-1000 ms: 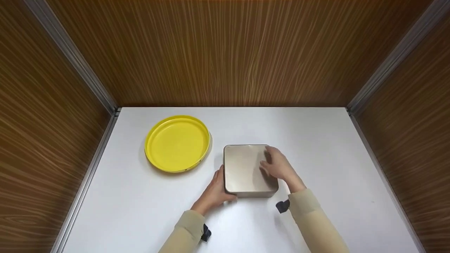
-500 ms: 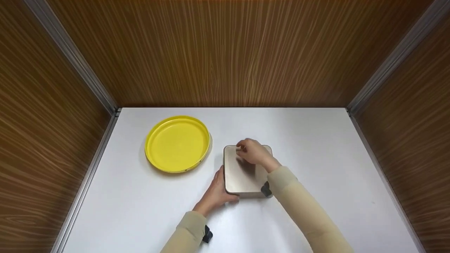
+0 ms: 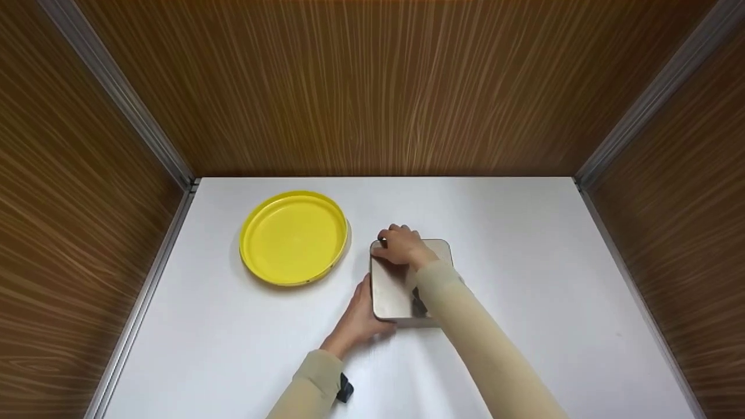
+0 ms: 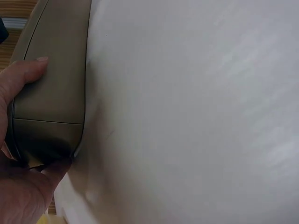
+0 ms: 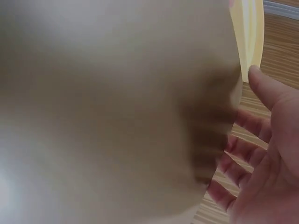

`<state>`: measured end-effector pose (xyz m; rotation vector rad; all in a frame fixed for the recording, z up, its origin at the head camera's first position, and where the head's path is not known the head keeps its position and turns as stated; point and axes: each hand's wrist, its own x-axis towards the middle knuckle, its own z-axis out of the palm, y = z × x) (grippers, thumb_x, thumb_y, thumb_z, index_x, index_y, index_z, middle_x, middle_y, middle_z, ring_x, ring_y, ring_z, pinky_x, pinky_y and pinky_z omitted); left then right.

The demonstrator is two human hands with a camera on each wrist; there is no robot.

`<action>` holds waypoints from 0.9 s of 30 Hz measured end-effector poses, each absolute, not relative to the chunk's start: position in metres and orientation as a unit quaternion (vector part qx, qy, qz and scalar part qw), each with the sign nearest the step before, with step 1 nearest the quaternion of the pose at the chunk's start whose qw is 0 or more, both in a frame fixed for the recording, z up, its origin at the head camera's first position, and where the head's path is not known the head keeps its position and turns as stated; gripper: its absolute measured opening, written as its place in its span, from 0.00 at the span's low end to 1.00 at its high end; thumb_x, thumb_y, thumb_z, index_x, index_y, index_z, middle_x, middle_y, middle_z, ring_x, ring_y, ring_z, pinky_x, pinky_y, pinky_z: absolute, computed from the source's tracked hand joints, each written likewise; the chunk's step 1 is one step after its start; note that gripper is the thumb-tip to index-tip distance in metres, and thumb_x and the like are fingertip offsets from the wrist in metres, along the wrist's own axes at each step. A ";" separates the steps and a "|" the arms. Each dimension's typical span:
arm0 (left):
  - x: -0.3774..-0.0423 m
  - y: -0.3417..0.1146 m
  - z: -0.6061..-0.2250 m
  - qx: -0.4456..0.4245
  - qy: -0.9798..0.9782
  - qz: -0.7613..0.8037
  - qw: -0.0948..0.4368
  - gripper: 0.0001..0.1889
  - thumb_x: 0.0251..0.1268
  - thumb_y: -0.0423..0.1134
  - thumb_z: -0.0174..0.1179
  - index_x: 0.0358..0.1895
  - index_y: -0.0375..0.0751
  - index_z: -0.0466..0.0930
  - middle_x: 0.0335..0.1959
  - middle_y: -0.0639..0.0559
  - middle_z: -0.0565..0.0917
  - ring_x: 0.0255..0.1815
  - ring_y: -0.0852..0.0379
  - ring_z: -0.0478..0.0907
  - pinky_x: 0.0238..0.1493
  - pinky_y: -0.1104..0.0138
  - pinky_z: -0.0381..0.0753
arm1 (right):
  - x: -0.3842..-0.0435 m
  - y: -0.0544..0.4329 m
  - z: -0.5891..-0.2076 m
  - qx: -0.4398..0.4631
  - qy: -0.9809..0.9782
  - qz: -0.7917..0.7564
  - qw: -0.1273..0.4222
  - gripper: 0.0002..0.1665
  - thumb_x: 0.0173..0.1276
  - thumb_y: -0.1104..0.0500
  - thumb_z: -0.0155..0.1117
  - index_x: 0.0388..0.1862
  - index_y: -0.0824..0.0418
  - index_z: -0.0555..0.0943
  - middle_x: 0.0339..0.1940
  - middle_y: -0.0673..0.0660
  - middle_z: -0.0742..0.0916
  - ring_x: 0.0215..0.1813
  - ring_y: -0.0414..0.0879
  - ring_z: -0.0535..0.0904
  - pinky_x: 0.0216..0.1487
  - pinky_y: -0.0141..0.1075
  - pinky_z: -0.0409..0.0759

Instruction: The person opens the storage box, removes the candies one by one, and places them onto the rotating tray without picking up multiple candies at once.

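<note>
A square metal tin with rounded corners sits on the white table, its plain lid upward. My left hand grips its near left corner. In the left wrist view the thumb lies on the tin's side, with a finger bent under the corner. My right hand reaches across the lid to the far left corner. In the right wrist view its fingers extend loosely to the lid's edge, some tips hidden there, and the thumb stands apart from them. The right sleeve covers the tin's right side in the head view.
A round yellow tray lies on the table to the left of the tin. Wood-grain panels wall the table at the back and both sides, with metal strips along the corners.
My right hand has moved left across the lid, from its right edge to the far left corner. The left hand keeps its grip, and the tin and yellow tray stay in place.
</note>
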<state>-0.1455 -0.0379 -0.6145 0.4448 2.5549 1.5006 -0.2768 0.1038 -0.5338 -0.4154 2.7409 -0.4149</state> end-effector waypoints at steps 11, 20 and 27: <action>-0.139 -0.033 -0.612 0.132 0.856 0.489 0.098 0.68 0.36 0.39 0.81 0.78 0.39 0.38 0.74 0.39 0.56 0.71 0.48 0.58 0.70 0.56 0.59 | -0.279 0.101 -0.542 -0.101 0.963 -0.170 0.184 0.27 0.71 0.39 0.57 0.55 0.59 0.79 0.52 0.60 0.79 0.54 0.56 0.71 0.64 0.54 0.66; -0.135 -0.025 -0.613 0.140 0.858 0.486 0.089 0.67 0.34 0.38 0.81 0.78 0.37 0.40 0.73 0.37 0.58 0.71 0.47 0.60 0.70 0.57 0.61 | -0.282 0.102 -0.546 -0.075 0.954 -0.207 0.204 0.18 0.65 0.48 0.59 0.44 0.61 0.79 0.43 0.58 0.79 0.51 0.57 0.71 0.60 0.57 0.67; -0.131 -0.022 -0.614 0.130 0.857 0.490 0.092 0.67 0.32 0.37 0.81 0.78 0.40 0.42 0.73 0.41 0.61 0.69 0.50 0.62 0.69 0.57 0.62 | -0.282 0.106 -0.550 -0.055 0.948 -0.238 0.203 0.14 0.62 0.48 0.61 0.34 0.57 0.77 0.35 0.53 0.78 0.44 0.53 0.73 0.57 0.56 0.67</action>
